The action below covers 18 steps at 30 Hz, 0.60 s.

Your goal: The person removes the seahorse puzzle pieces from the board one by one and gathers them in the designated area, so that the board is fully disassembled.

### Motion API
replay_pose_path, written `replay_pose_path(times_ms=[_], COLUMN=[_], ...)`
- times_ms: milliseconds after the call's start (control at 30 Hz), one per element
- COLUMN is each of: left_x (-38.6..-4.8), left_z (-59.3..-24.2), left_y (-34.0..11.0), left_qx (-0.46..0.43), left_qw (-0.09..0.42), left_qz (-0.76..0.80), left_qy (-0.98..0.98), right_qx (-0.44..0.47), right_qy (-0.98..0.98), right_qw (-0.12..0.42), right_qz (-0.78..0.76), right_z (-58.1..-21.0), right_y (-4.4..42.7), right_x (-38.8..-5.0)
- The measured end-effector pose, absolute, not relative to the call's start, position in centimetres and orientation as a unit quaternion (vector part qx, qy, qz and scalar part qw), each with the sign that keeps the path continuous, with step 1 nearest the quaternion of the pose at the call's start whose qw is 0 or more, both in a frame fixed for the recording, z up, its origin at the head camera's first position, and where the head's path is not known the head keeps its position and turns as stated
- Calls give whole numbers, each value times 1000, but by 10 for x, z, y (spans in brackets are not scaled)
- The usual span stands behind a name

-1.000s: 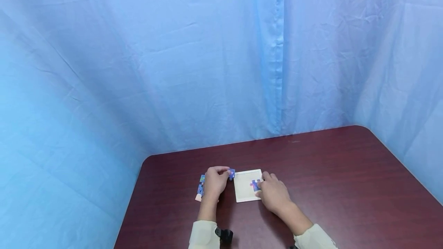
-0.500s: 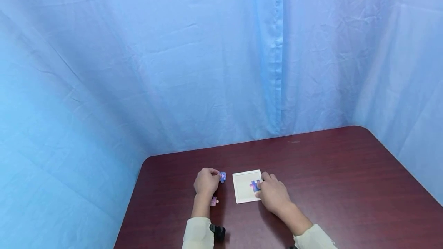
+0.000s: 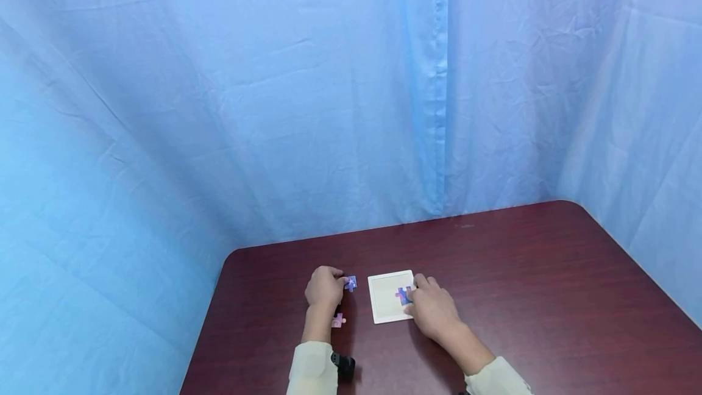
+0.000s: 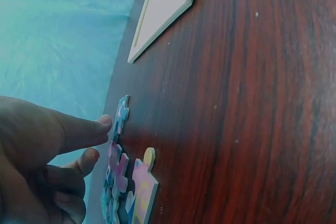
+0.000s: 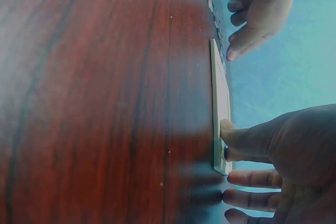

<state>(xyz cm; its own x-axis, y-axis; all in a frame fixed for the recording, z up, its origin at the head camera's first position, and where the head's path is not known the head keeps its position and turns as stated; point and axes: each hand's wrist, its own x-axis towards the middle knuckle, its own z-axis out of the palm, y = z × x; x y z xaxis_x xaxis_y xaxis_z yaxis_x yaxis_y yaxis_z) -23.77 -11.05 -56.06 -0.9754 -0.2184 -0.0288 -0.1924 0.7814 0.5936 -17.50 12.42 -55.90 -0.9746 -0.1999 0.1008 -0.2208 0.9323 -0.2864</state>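
Observation:
Just right of my left hand, a small blue-purple puzzle piece with a pale star lies on the table. The left fingertips are beside that piece, with a gap showing between thumb and finger. A pink puzzle piece lies nearer me; more puzzle pieces are partly hidden by the left hand. My right hand rests at the right side of a white square puzzle tray. Its index fingertip touches a blue-pink puzzle piece inside the tray, and its thumb lies on the tray.
The dark red wooden table reaches to blue curtains at the back and sides. A black wrist camera sits on the left sleeve.
My left hand has moved left from the tray's edge with the star piece, which now lies turned slightly on the table. The right hand has stayed in place.

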Motion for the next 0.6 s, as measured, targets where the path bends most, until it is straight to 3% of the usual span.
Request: replay_pose_path(times_ms=[200, 433, 600], left_x=[-233, -220, -211], left_z=[-559, -556, -554], left_y=[-101, -74, -51], left_qx=[90, 22, -35], left_qw=[42, 34, 38], left_qz=[-320, -322, -314], left_qy=[-942, -946, -948], right_qx=[107, 99, 85], right_qy=[-983, -980, -981], right_qw=[41, 77, 71], right_qz=[142, 156, 160], right_z=[-557, -557, -557], right_y=[124, 122, 120], right_x=[-174, -173, -171])
